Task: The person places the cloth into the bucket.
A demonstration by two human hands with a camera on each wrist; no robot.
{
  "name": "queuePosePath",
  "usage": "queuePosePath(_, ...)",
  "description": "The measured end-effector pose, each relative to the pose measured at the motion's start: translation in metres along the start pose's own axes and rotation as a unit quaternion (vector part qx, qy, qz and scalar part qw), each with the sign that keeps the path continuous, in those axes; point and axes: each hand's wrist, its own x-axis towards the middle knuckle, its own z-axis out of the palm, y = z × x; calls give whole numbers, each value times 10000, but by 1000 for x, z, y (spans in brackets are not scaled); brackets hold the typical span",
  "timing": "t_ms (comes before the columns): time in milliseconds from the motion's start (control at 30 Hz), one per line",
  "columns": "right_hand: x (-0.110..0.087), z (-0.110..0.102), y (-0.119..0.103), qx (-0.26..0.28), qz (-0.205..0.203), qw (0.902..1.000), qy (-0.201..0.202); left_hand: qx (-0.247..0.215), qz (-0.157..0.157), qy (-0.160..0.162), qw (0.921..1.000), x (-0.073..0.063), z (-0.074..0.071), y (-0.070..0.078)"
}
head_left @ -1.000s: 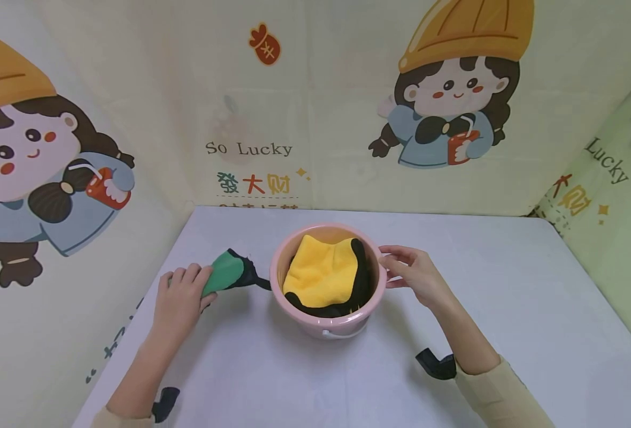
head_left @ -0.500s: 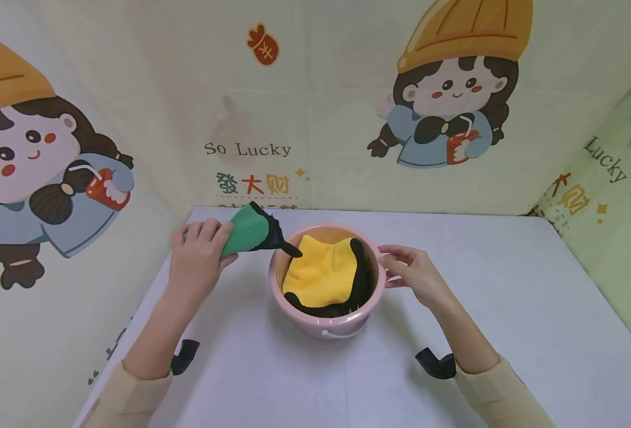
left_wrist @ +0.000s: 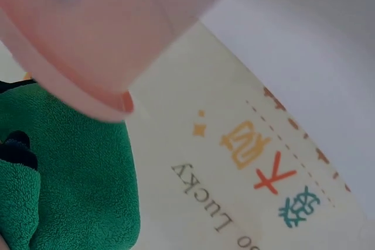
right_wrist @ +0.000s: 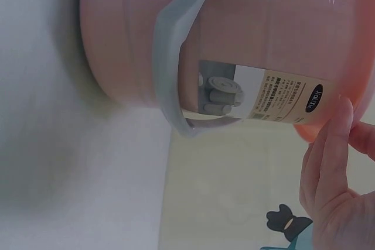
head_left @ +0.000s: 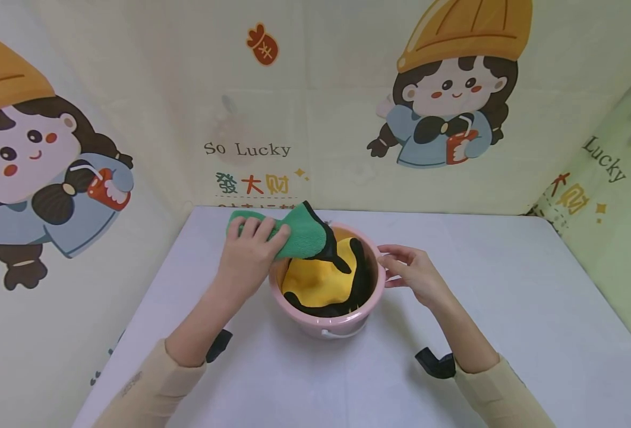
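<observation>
My left hand (head_left: 251, 249) grips a green fleecy cloth (head_left: 305, 235) with black edging and a black loop. The cloth's front end hangs over the left back rim of a pink bucket (head_left: 315, 324), and part of it bulges out behind my knuckles. In the left wrist view the green cloth (left_wrist: 88, 174) lies beside the bucket's rim (left_wrist: 70, 98). Inside the bucket is a yellow cloth (head_left: 315, 282) with black edging, partly covered by the green one in the head view. My right hand (head_left: 414, 273) touches the bucket's right side near the rim, fingers fairly straight.
The bucket stands on a white table (head_left: 305, 386); its pale handle (right_wrist: 170, 57) hangs down over the front. A printed label (right_wrist: 263, 95) is on its wall. A patterned curtain (head_left: 337, 119) closes off the back and sides. Black straps (head_left: 435, 362) show at both wrists.
My left hand has lifted the green cloth from left of the bucket, carrying it up and right to over the rim. My right hand and the bucket have stayed in place.
</observation>
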Motion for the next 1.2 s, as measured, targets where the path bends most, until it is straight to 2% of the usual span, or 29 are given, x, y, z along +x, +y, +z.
queuePosePath(100, 0, 0, 0, 30, -1, 10000, -17, -28, 201, 2, 9998, 4, 3, 10)
queuePosePath(300, -1, -1, -1, 47, -3, 10000, -61, 100, 639, 203, 9977, 9, 13, 29)
queuePosePath(500, 0, -1, 0, 257, 2, 9996, -154, 29, 1039, -61, 9946, 10, 22, 42)
queuePosePath(667, 0, -2, 0, 318, 6, 9993, -185, -209, 1180, -567, 9912, 10, 26, 52)
queuePosePath(867, 0, -2, 1, 344, 37, 9993, -169, -545, 1258, -1293, 9821, 8, 31, 58)
queuePosePath(1033, 0, -2, 1, 350, 73, 9993, -145, -534, 1308, -1927, 9710, 10, 32, 60)
queuePosePath(1200, 0, -2, 0, 253, 107, 9995, -128, -471, 1315, -2629, 9547, 13, 32, 61)
